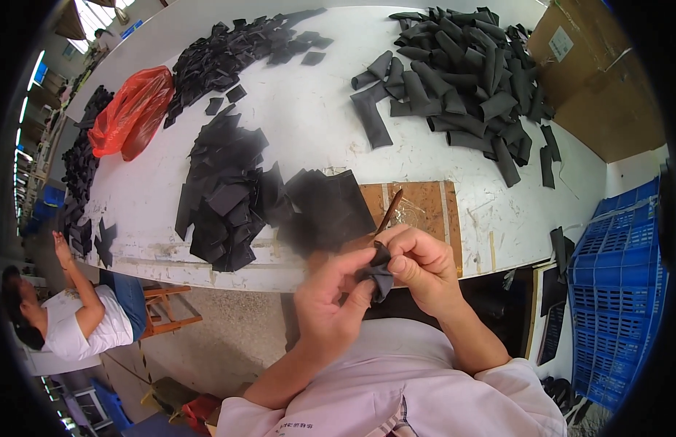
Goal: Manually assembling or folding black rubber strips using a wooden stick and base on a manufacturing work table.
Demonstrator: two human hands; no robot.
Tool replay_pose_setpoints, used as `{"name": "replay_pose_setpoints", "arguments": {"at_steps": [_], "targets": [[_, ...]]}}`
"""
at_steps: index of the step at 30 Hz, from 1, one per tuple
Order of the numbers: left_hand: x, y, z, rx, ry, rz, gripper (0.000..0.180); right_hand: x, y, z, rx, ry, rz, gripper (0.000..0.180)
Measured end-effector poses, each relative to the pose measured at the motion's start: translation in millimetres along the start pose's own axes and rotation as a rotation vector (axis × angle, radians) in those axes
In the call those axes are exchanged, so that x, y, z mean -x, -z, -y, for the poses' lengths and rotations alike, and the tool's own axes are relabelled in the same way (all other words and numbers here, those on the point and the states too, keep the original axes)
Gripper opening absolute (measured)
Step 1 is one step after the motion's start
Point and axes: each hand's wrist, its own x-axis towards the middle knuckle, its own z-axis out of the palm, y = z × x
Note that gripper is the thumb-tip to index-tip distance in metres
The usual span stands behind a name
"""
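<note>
A small black fabric piece [381,282], crumpled and folded, is pinched between both my hands just in front of the table's near edge. The thumb and fingers of my left hand [327,295] close on its left side. My right hand [425,269] grips its upper right part with thumb and fingertips. A brown pointed stick [391,211] juts up beside my right fingers; whether it is held or lies on the board is hidden. Beyond the hands is a brown board [436,211] with strips of tape. Flat black fabric pieces [327,207] lie left of it.
More black pieces [225,197] are heaped at the left, and others [221,54] farther back near a red plastic bag [134,109]. Rolled black fabric tubes [461,80] pile up at the back right, by a cardboard box [600,73]. Blue crates [614,291] stand right; a co-worker [83,313] sits left.
</note>
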Motion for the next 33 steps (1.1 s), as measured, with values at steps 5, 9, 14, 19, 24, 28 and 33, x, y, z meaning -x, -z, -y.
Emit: {"name": "replay_pose_setpoints", "arguments": {"at_steps": [5,9,14,19,24,28,33], "targets": [[-15.1,-21.8,-11.8,0.088,-0.191,-0.211,0.013,-10.7,-6.6,29.8,0.667,0.369,-0.013,0.007],[-37.2,-14.7,-35.0,0.629,-0.016,0.061,0.022,-23.2,-10.8,70.2,0.678,0.34,0.003,0.011],[-70.6,-6.6,-47.8,1.421,0.352,0.529,0.032,-51.7,-2.6,83.1,0.24,-0.083,0.046,0.022],[-73.5,4.8,26.4,1.46,0.537,0.264,0.033,-47.0,32.4,13.2,-0.226,-0.505,-0.035,0.022],[-76.2,1.7,6.1,1.405,0.586,0.176,0.036,-54.9,28.1,28.0,-0.013,-0.303,0.052,0.021],[-63.2,-2.3,-18.1,0.55,0.093,0.278,0.047,-61.1,22.5,52.7,0.211,-0.261,0.171,0.023],[-60.9,6.2,27.0,0.681,0.248,0.165,0.045,-57.7,46.6,-0.9,-0.023,-0.284,0.179,0.026]]}}
